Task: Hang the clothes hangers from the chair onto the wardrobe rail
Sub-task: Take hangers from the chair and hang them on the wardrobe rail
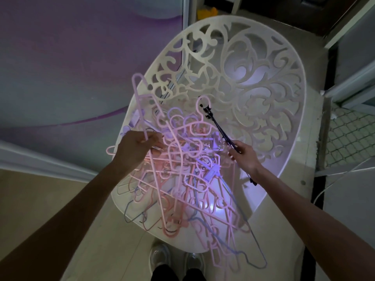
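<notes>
Hands (134, 148) on hangers (182, 179) heaped in chair (253, 82)

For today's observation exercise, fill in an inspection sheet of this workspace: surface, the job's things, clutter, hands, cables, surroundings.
Surface: white chair with a scroll-cut back; its seat bears the pile.
Job's things: tangled pile of hangers, mostly pink, some lilac and blue; a pink hanger is lifted at the left; a black clip hanger at the right.
Clutter: nothing seen beyond the pile.
Hands: left hand grips the pink hanger; right hand grips the black clip hanger.
Cables: white cable on the floor at right.
Surroundings: purple-patterned panel at left, tiled floor, shoes below; no wardrobe rail seen.
</notes>
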`<action>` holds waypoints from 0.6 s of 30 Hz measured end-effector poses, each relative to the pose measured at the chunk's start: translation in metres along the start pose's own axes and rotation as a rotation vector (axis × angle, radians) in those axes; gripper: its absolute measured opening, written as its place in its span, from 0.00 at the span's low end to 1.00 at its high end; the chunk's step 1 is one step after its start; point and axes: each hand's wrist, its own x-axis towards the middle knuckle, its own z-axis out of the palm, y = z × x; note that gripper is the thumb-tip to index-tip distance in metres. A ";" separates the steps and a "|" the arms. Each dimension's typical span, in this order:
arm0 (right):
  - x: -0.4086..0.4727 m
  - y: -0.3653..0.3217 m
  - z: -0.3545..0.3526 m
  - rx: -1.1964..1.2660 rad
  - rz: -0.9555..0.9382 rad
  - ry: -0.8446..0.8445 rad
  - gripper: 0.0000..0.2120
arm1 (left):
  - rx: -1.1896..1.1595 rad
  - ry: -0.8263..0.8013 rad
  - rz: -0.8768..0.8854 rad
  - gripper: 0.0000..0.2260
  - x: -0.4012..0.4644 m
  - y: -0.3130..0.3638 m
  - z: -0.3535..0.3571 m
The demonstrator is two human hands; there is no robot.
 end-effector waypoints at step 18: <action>0.005 -0.015 0.000 0.212 0.088 -0.010 0.11 | 0.010 -0.036 -0.138 0.11 0.003 0.013 0.001</action>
